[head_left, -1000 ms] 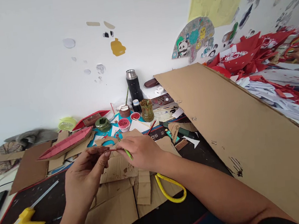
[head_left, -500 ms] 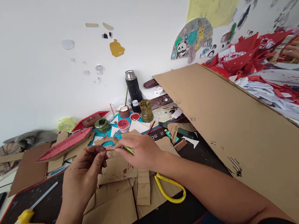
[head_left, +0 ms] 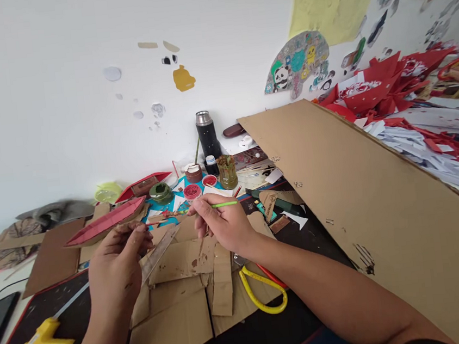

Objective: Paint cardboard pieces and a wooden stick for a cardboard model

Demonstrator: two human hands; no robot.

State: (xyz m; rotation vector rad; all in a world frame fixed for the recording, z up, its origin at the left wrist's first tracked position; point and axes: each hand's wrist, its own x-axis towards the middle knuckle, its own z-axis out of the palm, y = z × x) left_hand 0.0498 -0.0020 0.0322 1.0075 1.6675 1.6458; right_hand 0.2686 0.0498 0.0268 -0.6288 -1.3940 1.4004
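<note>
— Green and thin, what is that stick in the right hand (head_left: 222, 224)?

— It is a paintbrush (head_left: 216, 205). The fingers pinch it near the middle, and it lies flat, with its tip pointing to 9 o'clock.

— And the left hand (head_left: 116, 266)?

— It is at 8 o'clock from the brush. Its fingers are curled and pinch a small brown cardboard strip (head_left: 131, 227). A clear ruler (head_left: 158, 252) sticks out just beside that hand; I cannot tell if the hand holds it too.

— Where do the strip and the brush meet?

— Above the cardboard sheets (head_left: 177, 303), near the red paint pot (head_left: 192, 190) at 12 o'clock.

— What could go wrong?

— I think wet paint could drip on the cardboard or smear the fingers, since they sit so close to the tip. The small strip could bend or slip if the pinch is loose. And the pots and the green jar (head_left: 226, 170) stand close, so a bumped arm might tip them. The yellow scissors (head_left: 262, 291) lie right under the right wrist, too.
</note>
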